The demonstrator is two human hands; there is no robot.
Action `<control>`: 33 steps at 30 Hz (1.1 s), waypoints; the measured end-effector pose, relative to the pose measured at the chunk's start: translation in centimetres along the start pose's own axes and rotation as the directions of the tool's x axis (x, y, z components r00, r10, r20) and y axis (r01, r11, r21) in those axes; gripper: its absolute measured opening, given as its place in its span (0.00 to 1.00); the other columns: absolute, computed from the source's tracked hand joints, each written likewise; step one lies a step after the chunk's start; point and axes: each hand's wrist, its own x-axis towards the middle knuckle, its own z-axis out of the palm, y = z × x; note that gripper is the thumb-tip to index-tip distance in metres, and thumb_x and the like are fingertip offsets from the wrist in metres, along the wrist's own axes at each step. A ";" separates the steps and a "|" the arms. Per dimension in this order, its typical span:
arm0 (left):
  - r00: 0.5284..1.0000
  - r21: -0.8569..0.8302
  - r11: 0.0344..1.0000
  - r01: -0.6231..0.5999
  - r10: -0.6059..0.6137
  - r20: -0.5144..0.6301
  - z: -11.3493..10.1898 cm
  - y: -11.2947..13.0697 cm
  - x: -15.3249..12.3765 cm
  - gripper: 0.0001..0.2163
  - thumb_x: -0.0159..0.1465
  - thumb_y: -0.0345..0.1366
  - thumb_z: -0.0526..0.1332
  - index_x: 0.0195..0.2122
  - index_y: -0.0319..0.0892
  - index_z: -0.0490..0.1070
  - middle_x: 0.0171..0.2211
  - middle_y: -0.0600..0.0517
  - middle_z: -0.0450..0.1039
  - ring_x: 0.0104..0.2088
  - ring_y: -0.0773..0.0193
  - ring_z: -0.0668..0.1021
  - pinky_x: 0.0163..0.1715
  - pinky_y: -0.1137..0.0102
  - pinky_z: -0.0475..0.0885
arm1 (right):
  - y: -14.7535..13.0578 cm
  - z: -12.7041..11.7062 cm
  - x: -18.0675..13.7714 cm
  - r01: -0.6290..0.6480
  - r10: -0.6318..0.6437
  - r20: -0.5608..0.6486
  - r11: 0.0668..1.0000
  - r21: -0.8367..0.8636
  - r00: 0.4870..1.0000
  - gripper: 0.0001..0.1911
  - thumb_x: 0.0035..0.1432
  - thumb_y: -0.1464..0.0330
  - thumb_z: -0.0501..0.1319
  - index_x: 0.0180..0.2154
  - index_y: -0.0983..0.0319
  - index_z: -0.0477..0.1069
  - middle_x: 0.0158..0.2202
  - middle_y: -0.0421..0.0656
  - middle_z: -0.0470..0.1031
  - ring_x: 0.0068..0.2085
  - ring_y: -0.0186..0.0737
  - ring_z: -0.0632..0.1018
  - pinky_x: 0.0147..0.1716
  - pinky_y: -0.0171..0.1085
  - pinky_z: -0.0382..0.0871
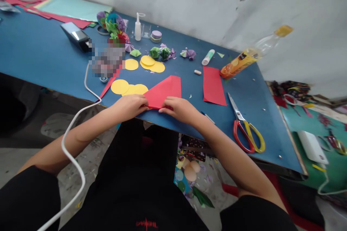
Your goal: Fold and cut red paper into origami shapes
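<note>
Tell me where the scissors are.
In the head view the scissors lie on the blue table, right of the right hand, beside the red paper strip.

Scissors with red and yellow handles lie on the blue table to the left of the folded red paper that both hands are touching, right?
Wrong side. The head view shows the scissors to the right of the folded red paper, past the right hand; the left hand touches its other end, all on the blue table.

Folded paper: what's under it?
The folded paper lies on the blue table; a yellow circle meets its left edge. The left hand and right hand cover its near edge.
</note>
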 end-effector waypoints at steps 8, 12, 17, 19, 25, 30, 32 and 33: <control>0.970 -0.120 0.972 0.204 -0.185 0.155 -1.3 -0.5 1.4 0.10 0.56 0.42 0.62 0.25 0.41 0.75 0.23 0.50 0.74 0.24 0.63 0.71 0.23 0.72 0.58 | -0.6 -1.1 3.4 -0.179 0.169 0.224 0.984 0.022 0.960 0.12 0.59 0.61 0.61 0.30 0.63 0.71 0.27 0.40 0.72 0.26 0.33 0.67 0.24 0.33 0.52; 0.955 -0.069 0.962 0.266 -0.252 0.158 -1.6 -0.7 2.1 0.12 0.52 0.45 0.65 0.19 0.43 0.71 0.20 0.50 0.71 0.22 0.63 0.69 0.22 0.71 0.56 | -1.0 -1.9 4.5 -0.213 0.237 0.311 0.971 -0.108 0.921 0.13 0.59 0.59 0.61 0.30 0.63 0.73 0.26 0.41 0.73 0.26 0.34 0.68 0.24 0.34 0.51; 0.897 0.030 0.931 0.365 -0.360 0.256 -2.6 -0.3 3.2 0.19 0.47 0.49 0.68 0.12 0.43 0.63 0.14 0.51 0.63 0.21 0.59 0.70 0.23 0.69 0.57 | -2.1 -2.3 4.9 -0.205 0.284 0.346 0.947 -0.248 0.894 0.15 0.61 0.58 0.59 0.33 0.63 0.74 0.28 0.45 0.75 0.29 0.38 0.72 0.24 0.34 0.52; 0.870 0.063 0.915 0.400 -0.400 0.288 -3.1 -0.1 3.6 0.21 0.45 0.50 0.68 0.10 0.43 0.61 0.13 0.50 0.61 0.23 0.56 0.72 0.25 0.68 0.60 | -2.3 -2.2 4.8 -0.201 0.291 0.341 0.940 -0.276 0.894 0.15 0.61 0.58 0.59 0.34 0.64 0.75 0.30 0.46 0.75 0.30 0.39 0.73 0.24 0.34 0.52; 0.864 0.065 0.904 0.424 -0.425 0.269 -3.5 0.4 3.5 0.22 0.44 0.50 0.68 0.10 0.43 0.59 0.14 0.49 0.63 0.24 0.54 0.73 0.25 0.67 0.60 | -2.6 -1.6 4.7 -0.179 0.256 0.295 0.948 -0.262 0.921 0.22 0.60 0.52 0.57 0.34 0.65 0.74 0.31 0.48 0.76 0.30 0.40 0.73 0.23 0.35 0.52; 0.856 0.085 0.906 0.414 -0.420 0.302 -3.4 0.2 3.3 0.19 0.46 0.51 0.66 0.13 0.42 0.64 0.15 0.50 0.63 0.23 0.58 0.71 0.24 0.68 0.57 | -2.5 -1.1 5.5 -0.215 0.262 0.304 0.960 -0.178 0.916 0.22 0.58 0.50 0.59 0.32 0.63 0.74 0.28 0.44 0.74 0.28 0.38 0.70 0.24 0.34 0.52; 0.846 0.090 0.910 0.405 -0.410 0.340 -3.6 -0.2 3.1 0.18 0.47 0.52 0.65 0.16 0.42 0.67 0.16 0.50 0.65 0.23 0.59 0.71 0.23 0.68 0.57 | -2.4 -1.2 5.7 -0.247 0.292 0.326 0.953 -0.173 0.899 0.20 0.57 0.51 0.60 0.32 0.62 0.74 0.28 0.43 0.73 0.28 0.37 0.70 0.25 0.34 0.52; 0.839 0.099 0.912 0.398 -0.405 0.364 -3.7 -0.5 3.0 0.18 0.47 0.52 0.64 0.18 0.42 0.69 0.17 0.50 0.66 0.23 0.59 0.71 0.23 0.68 0.57 | -2.4 -1.2 5.8 -0.255 0.301 0.338 0.951 -0.174 0.892 0.19 0.57 0.52 0.61 0.32 0.62 0.74 0.28 0.43 0.74 0.28 0.37 0.70 0.25 0.34 0.52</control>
